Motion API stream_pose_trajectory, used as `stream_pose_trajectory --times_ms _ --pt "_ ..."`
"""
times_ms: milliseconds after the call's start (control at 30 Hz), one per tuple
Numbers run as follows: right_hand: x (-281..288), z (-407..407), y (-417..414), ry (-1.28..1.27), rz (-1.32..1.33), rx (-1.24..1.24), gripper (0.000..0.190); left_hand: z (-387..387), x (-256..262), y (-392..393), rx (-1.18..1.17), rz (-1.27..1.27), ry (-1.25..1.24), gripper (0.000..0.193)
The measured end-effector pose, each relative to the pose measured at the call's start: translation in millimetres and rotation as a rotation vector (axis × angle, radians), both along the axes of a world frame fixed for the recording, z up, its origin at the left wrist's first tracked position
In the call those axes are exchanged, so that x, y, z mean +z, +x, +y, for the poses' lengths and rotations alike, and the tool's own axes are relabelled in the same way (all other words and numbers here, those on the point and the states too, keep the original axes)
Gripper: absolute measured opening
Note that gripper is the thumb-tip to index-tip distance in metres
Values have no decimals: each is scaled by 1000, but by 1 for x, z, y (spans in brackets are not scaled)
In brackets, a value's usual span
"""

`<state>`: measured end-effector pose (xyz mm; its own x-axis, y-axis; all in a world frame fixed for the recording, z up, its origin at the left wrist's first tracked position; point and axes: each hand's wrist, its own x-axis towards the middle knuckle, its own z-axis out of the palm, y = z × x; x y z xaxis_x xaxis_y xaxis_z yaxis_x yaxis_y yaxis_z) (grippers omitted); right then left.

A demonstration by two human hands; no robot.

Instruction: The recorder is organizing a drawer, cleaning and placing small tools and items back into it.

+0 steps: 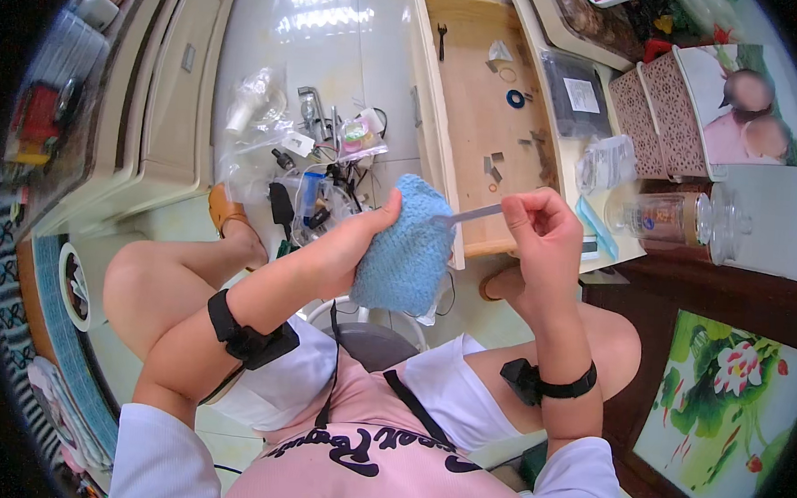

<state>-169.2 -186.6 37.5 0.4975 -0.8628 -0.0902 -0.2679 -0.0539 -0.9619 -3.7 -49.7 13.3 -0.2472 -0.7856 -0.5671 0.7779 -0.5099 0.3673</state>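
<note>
A light blue cloth (404, 269) lies across my left hand (355, 247), whose thumb presses on its upper part. My right hand (541, 233) pinches one end of a thin, flat grey strip (478, 214); the strip's other end meets the cloth at its right side. Both hands are raised above my lap, near the front corner of a pulled-out wooden drawer (475, 131). The fingers of my left hand are hidden behind the cloth.
The drawer holds an open-ended wrench (441, 43), a dark blue ring (515, 99) and small metal pieces. On the tiled floor to its left are plastic bags (260, 106), a metal faucet-like part (313, 109) and cables. A glass jar (664, 215) lies at the right.
</note>
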Motion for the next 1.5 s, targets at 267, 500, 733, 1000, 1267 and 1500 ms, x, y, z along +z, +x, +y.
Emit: stream_pose_trajectory --times_ms 267,500,733,1000,1267,1500 --pt "6 25 2 -809 -95 400 18 -5 13 -1 185 2 70 66" --pt "-4 36 14 -967 -31 615 20 -7 2 10 284 120 -171 66" --pt "-9 35 3 -377 120 446 15 -8 9 14 418 110 -193 64" --pt "-9 48 19 -301 192 352 18 -4 9 2 334 46 -299 67" --pt "-15 39 16 38 84 296 18 -2 2 5 273 32 -258 68" --pt "-19 27 12 307 177 287 24 2 -5 1 255 94 -171 66"
